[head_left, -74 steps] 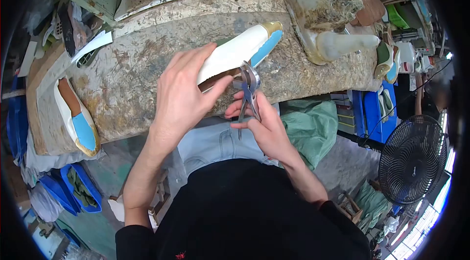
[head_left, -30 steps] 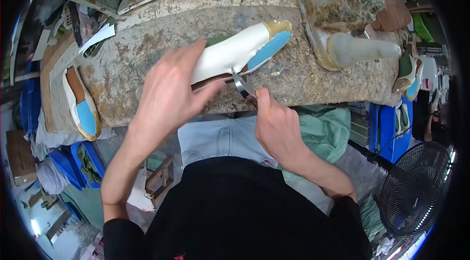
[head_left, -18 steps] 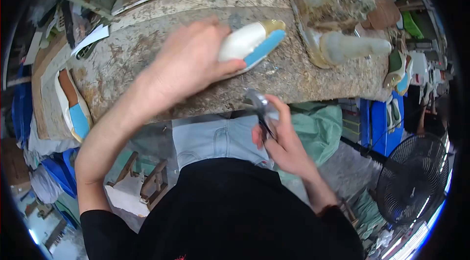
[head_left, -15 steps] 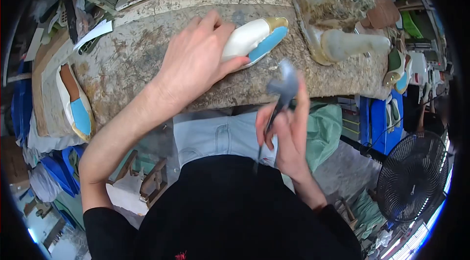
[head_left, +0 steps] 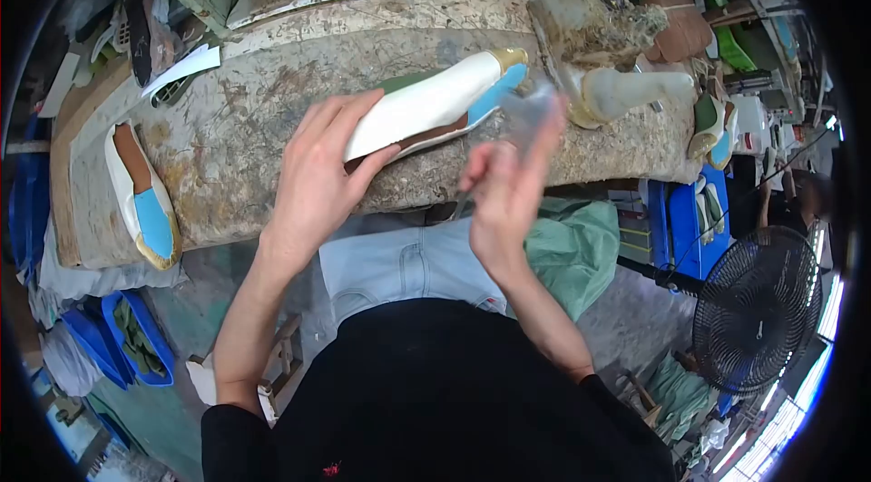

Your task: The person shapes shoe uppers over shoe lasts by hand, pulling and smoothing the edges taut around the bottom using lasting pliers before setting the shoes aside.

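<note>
A white shoe upper [head_left: 426,106] with a gold toe, a light-blue underside patch and a brown lining lies tilted on the worn bench. My left hand [head_left: 316,160] grips its near-left end, the thumb along the lower edge and the fingers over the white side. In my right hand [head_left: 508,196] is a hammer [head_left: 531,110], its head blurred by motion close to the gold toe. Whether the head touches the shoe I cannot tell. A similar white shoe upper [head_left: 142,196] rests at the bench's left end, outside both hands.
A glue-crusted machine block [head_left: 590,24] with a pale shoe-shaped arm [head_left: 640,92] stands at the bench's right. Beyond the bench [head_left: 254,146] are a black fan [head_left: 758,310], more shoes [head_left: 712,133] and a green cloth [head_left: 572,251]. A blue bin [head_left: 136,337] sits lower left.
My left hand has slid left along the shoe, uncovering more of its white side and brown lining. My right hand has lifted the hammer toward the gold toe.
</note>
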A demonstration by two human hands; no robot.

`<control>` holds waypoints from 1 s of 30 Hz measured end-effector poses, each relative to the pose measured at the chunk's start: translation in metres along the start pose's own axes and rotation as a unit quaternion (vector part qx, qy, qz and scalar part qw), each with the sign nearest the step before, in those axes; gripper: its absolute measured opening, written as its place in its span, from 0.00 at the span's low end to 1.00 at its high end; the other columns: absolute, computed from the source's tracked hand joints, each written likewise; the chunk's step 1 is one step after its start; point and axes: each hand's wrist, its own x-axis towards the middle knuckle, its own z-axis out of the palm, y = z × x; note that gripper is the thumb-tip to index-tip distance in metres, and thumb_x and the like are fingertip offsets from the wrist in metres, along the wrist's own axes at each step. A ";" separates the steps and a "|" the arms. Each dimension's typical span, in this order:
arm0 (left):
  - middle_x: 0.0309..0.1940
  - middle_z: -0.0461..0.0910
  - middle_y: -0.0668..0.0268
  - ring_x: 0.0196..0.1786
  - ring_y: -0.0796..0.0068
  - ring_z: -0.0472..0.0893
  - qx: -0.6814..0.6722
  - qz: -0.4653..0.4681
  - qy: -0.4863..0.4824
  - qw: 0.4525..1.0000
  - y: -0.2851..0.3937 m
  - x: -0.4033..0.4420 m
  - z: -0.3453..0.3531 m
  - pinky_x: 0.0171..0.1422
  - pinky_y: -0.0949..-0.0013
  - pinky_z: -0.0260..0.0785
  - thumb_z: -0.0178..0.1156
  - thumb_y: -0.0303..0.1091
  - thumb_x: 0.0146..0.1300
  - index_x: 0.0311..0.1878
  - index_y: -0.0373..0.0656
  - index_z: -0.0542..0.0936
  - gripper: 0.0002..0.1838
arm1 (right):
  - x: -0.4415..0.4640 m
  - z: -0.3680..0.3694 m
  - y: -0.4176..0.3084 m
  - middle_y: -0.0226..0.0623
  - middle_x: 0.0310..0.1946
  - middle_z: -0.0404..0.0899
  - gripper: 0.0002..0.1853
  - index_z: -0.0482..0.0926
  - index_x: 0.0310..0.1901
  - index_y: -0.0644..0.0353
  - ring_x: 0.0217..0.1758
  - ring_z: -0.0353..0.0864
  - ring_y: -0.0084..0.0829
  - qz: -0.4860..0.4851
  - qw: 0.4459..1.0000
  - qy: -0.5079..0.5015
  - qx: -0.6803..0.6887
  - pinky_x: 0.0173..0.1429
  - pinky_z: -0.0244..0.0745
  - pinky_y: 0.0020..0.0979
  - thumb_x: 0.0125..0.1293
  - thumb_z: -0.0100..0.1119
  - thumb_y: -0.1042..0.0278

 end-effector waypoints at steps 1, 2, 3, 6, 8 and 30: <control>0.61 0.83 0.50 0.63 0.46 0.83 -0.002 -0.014 -0.004 1.000 0.000 -0.001 0.000 0.69 0.52 0.75 0.75 0.34 0.66 0.68 0.37 0.81 0.29 | 0.004 0.001 0.009 0.30 0.33 0.77 0.38 0.32 0.91 0.40 0.28 0.74 0.17 0.029 0.998 -0.038 -0.042 0.27 0.63 0.18 0.90 0.38 0.63; 0.63 0.83 0.50 0.65 0.46 0.82 -0.003 -0.025 -0.007 1.000 -0.001 0.002 0.000 0.71 0.53 0.74 0.75 0.34 0.66 0.69 0.37 0.81 0.29 | 0.002 -0.001 0.023 0.31 0.32 0.77 0.39 0.31 0.91 0.42 0.28 0.74 0.17 0.020 0.999 -0.034 -0.020 0.27 0.64 0.18 0.89 0.38 0.65; 0.63 0.83 0.50 0.65 0.46 0.82 -0.005 -0.021 -0.008 1.000 -0.002 0.004 0.001 0.71 0.53 0.74 0.75 0.34 0.66 0.69 0.37 0.81 0.29 | -0.004 -0.008 0.013 0.31 0.32 0.77 0.40 0.31 0.91 0.44 0.28 0.74 0.18 0.055 0.997 -0.056 0.025 0.30 0.67 0.19 0.88 0.40 0.65; 0.64 0.84 0.50 0.68 0.47 0.82 0.006 -0.017 0.025 1.000 -0.003 -0.002 0.007 0.75 0.52 0.72 0.76 0.34 0.65 0.69 0.36 0.81 0.30 | -0.040 -0.016 -0.001 0.31 0.33 0.77 0.35 0.53 0.84 0.58 0.29 0.76 0.19 0.095 0.989 -0.098 0.062 0.33 0.72 0.23 0.77 0.46 0.80; 0.63 0.84 0.49 0.68 0.46 0.82 -0.005 -0.022 0.025 0.999 -0.006 -0.001 0.009 0.75 0.51 0.73 0.77 0.34 0.63 0.67 0.35 0.81 0.30 | -0.047 -0.018 0.005 0.34 0.34 0.80 0.23 0.72 0.62 0.68 0.32 0.80 0.22 0.120 0.979 -0.164 -0.018 0.34 0.76 0.27 0.66 0.43 0.89; 0.64 0.86 0.48 0.68 0.45 0.83 0.003 0.000 -0.014 1.000 -0.012 0.005 0.004 0.74 0.50 0.76 0.80 0.33 0.59 0.66 0.35 0.82 0.32 | -0.050 -0.006 -0.003 0.51 0.36 0.85 0.15 0.72 0.56 0.69 0.38 0.91 0.50 0.068 0.967 -0.214 -0.123 0.39 0.83 0.41 0.69 0.51 0.87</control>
